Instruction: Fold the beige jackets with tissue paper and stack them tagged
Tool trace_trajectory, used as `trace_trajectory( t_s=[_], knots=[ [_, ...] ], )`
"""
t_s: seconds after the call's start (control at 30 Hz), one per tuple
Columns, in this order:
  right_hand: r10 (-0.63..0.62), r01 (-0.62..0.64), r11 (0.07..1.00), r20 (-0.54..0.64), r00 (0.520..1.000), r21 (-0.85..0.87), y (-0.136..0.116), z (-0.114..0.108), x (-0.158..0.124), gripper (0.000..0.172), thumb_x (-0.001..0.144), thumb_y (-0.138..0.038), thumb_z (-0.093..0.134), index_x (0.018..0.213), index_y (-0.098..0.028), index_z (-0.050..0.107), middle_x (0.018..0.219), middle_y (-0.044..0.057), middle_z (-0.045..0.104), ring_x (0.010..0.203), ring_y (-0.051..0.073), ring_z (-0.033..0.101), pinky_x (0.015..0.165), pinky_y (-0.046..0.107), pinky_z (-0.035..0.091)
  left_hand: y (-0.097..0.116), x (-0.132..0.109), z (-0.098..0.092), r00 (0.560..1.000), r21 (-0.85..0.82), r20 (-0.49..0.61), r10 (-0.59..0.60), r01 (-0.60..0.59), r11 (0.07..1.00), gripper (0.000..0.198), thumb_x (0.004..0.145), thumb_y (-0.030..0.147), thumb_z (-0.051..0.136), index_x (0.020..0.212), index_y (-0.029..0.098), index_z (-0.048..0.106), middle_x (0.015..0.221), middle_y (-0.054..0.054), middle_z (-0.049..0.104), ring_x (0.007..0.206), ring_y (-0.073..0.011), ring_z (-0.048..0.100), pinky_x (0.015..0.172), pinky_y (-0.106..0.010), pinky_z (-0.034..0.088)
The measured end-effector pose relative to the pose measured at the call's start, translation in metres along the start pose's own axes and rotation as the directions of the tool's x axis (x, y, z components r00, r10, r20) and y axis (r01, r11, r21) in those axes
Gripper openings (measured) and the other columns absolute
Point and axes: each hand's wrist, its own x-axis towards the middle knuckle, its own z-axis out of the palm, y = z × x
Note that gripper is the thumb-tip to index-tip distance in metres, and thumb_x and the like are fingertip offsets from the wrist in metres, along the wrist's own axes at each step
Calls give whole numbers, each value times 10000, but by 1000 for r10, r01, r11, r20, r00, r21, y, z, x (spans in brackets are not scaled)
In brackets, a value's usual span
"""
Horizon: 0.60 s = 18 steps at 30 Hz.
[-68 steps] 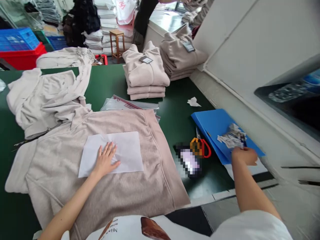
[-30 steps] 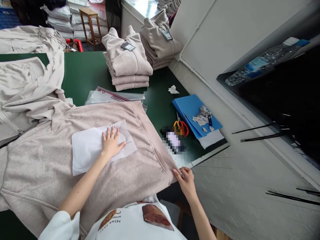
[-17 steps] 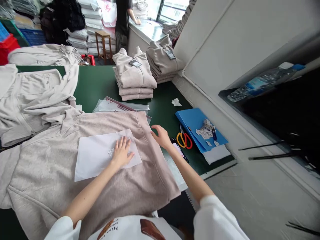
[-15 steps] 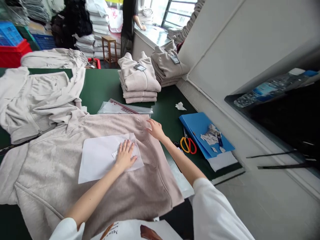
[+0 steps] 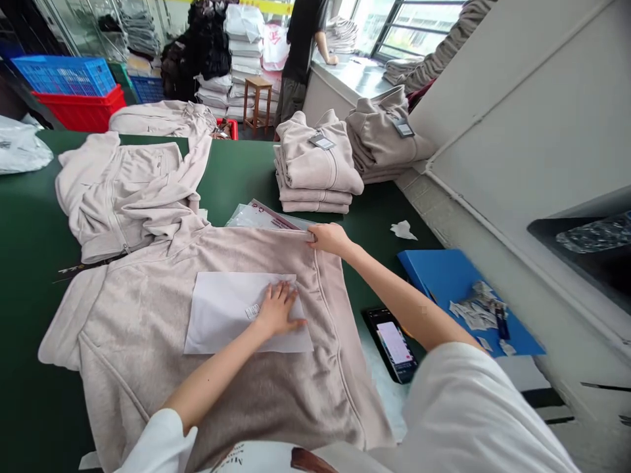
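Meanwhile, left of centre, the beige sweatshirt (image 5: 148,341) lies spread flat on the green surface (image 5: 29,217), with a white paper sheet (image 5: 221,315) on its middle. The left hand (image 5: 279,312) stays pressed flat on the sheet's right end, fingers spread, gripping nothing. The right hand (image 5: 328,238) has left the blue folder (image 5: 444,269) at the right, run up along the hem, and now pinches the sweatshirt's far right corner, just beside the plastic bags (image 5: 256,215). So the garment is pinned at its middle and gripped at its edge. A phone (image 5: 394,341) lies right of the hem.
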Motion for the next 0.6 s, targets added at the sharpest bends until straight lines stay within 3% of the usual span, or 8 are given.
trace_trajectory(
  t_s=[0.13, 0.27, 0.33, 0.4, 0.47, 0.5, 0.53, 0.6],
  knots=[
    [-307, 301, 951, -89, 947, -74, -42, 10, -77, 285, 858, -307, 649, 1107, -169, 637, 982, 99, 694, 937, 243, 636, 845, 329, 380, -16, -5, -23, 998, -89, -44, -53, 49, 995, 386, 902, 381, 601, 1235, 196, 665, 1382, -157, 584, 1325, -330, 509, 1108, -477, 436],
    [-444, 442, 891, -8, 896, 100, -72, 72, -132, 286, 902, -268, 563, 1165, -172, 618, 996, 93, 703, 915, 228, 661, 837, 335, 426, -95, -24, -83, 962, -152, -178, -206, 180, 972, 245, 919, 200, 462, 929, 197, 707, 1033, -92, 720, 1014, -227, 661, 957, -368, 511],
    [-441, 441, 874, -46, 896, 204, -77, 107, -140, 308, 916, -257, 525, 1200, -170, 603, 1063, 100, 706, 966, 236, 665, 867, 354, 447, -156, -34, -126, 814, -210, -403, -418, 363, 908, 256, 914, 192, 436, 1012, 177, 672, 1075, -103, 701, 1040, -230, 639, 980, -371, 484],
    [-416, 434, 858, -123, 901, 274, -78, 134, -142, 320, 920, -257, 508, 1215, -169, 597, 1102, 106, 703, 996, 243, 662, 887, 376, 457, -218, -41, -171, 525, -250, -576, -626, 616, 747, 305, 888, 261, 516, 1145, 128, 613, 1185, -164, 650, 1161, -303, 574, 1041, -452, 431],
    [-385, 429, 848, -193, 902, 311, -76, 149, -141, 315, 927, -259, 495, 1206, -162, 602, 1105, 112, 701, 993, 245, 659, 882, 390, 464, -271, -41, -211, 285, -309, -608, -741, 775, 552, 561, 857, 375, 605, 1303, 51, 503, 1330, -255, 547, 1282, -386, 472, 1076, -530, 376],
    [-375, 428, 845, -215, 902, 320, -76, 152, -141, 312, 929, -259, 491, 1202, -158, 605, 1105, 114, 700, 985, 243, 659, 877, 392, 467, -291, -38, -227, 243, -300, -603, -760, 813, 498, 700, 830, 417, 648, 1368, 24, 435, 1396, -289, 481, 1327, -416, 419, 1089, -556, 350],
    [-367, 427, 844, -231, 901, 324, -76, 154, -141, 313, 928, -256, 491, 1201, -157, 608, 1107, 115, 699, 978, 241, 659, 874, 392, 469, -307, -34, -240, 268, -258, -587, -764, 833, 490, 812, 800, 442, 689, 1418, 16, 378, 1453, -308, 416, 1367, -434, 365, 1103, -573, 321],
    [-361, 429, 845, -251, 898, 320, -77, 154, -142, 321, 915, -242, 499, 1204, -159, 613, 1109, 115, 700, 979, 240, 660, 883, 392, 471, -326, -20, -256, 441, -113, -511, -738, 816, 567, 892, 754, 424, 747, 1458, 48, 349, 1519, -296, 345, 1425, -437, 279, 1137, -579, 257]
  ],
)
